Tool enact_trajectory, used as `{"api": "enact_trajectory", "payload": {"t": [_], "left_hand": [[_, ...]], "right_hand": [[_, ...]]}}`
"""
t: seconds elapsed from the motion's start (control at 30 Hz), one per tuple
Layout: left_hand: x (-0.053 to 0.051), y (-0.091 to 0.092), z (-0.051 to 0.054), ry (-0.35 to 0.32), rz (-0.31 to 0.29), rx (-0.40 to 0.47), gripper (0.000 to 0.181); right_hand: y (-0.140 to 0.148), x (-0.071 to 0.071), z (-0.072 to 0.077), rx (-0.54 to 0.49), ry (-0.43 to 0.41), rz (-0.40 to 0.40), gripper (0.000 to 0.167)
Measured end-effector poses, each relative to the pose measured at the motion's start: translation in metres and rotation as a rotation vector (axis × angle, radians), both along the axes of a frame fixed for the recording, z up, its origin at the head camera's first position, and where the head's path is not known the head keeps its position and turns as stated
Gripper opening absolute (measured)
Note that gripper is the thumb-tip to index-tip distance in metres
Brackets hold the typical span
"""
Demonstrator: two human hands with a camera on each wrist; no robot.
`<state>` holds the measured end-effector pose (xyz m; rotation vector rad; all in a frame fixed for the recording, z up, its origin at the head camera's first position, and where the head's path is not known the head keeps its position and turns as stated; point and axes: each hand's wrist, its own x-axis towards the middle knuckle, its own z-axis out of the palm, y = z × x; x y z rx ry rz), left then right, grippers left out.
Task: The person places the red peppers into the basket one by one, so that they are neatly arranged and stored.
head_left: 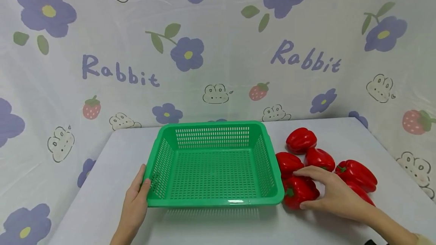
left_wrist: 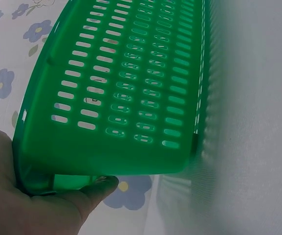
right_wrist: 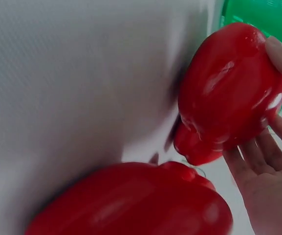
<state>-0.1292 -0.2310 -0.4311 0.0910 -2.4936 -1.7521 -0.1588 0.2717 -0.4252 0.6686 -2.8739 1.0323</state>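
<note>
A green plastic basket with slotted walls sits at the middle of the table, and nothing lies inside it. My left hand grips the basket's left rim, also seen from close up in the left wrist view, with the thumb at the rim. To the right of the basket, my right hand holds a glossy red bell pepper between thumb and fingers. In the right wrist view this pepper appears beside the green basket wall. Another red bell pepper lies close to that hand.
Several more red bell peppers lie right of the basket: one at the back, one against the basket wall, and others near the right hand. The white table meets a patterned cloth backdrop behind.
</note>
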Motion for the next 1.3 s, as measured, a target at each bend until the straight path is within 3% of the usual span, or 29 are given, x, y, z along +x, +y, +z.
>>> {"api": "enact_trajectory", "payload": {"t": [0.27,0.4,0.53,0.77,0.87,1.13,1.3], "left_hand": [[0.0,0.002,0.001,-0.033,-0.007,0.017,0.055],[0.0,0.001,0.0,-0.039,-0.008,0.003,0.056],[0.0,0.0,-0.001,-0.05,0.007,-0.006,0.056],[0.001,0.0,0.0,-0.052,-0.002,0.005,0.056],[0.001,-0.001,0.001,-0.045,-0.004,0.001,0.056],[0.001,-0.001,0.003,-0.054,0.004,0.01,0.057],[0.001,0.001,0.003,-0.065,0.002,0.004,0.057]], "right_hand": [[0.014,0.003,0.015,-0.005,0.087,-0.006,0.076],[0.02,-0.001,0.024,-0.02,0.167,-0.023,0.076],[0.018,-0.007,0.031,-0.083,0.183,-0.031,0.074],[-0.006,-0.015,0.054,-0.238,0.118,-0.089,0.073],[-0.027,-0.021,0.069,-0.303,0.083,-0.066,0.072],[-0.108,-0.053,0.092,-0.516,-0.131,0.08,0.062],[-0.165,-0.072,0.094,-0.624,-0.227,0.087,0.056]]}}
